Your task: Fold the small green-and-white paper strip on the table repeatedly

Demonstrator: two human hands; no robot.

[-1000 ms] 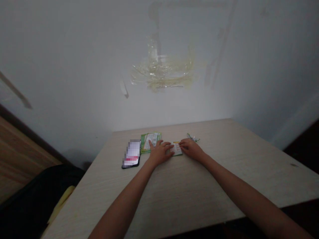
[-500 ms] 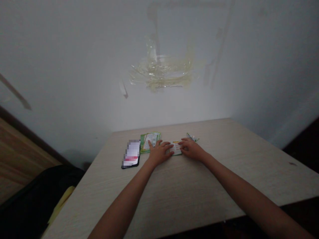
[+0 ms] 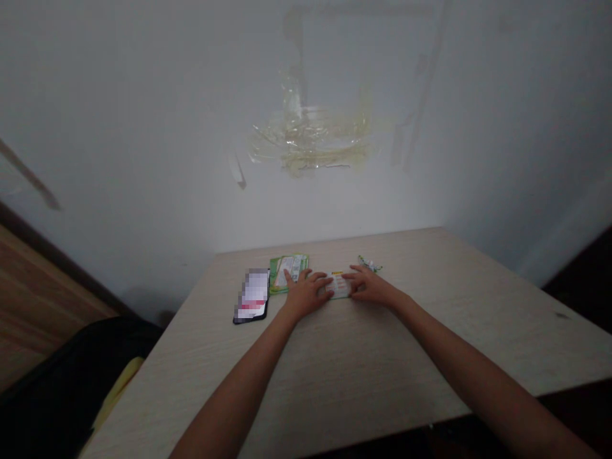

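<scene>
A small flat packet (image 3: 340, 287) with white, green and yellow print lies on the table between my hands. My left hand (image 3: 306, 296) rests palm down with fingers spread. Its thumb and forefinger touch the packet's left end, and its outer fingers reach over a larger green-and-white packet (image 3: 282, 264). From the other side, my right hand (image 3: 375, 287) has its fingers apart and laid on the packet's right end. Just beyond that hand lies a crumpled scrap of green-and-white wrapper (image 3: 369, 262), partly covered by it.
A phone (image 3: 253, 296) with a lit, blurred screen lies left of the green packet. Behind the pale wooden table (image 3: 335, 370) rises a wall (image 3: 191, 127) with patches of clear tape (image 3: 315, 143). Dark and yellow cloth (image 3: 115, 389) sits beyond the table's left edge.
My right hand has shifted slightly to the right over the packet, and its fingers are a little more spread. My left hand stays in place.
</scene>
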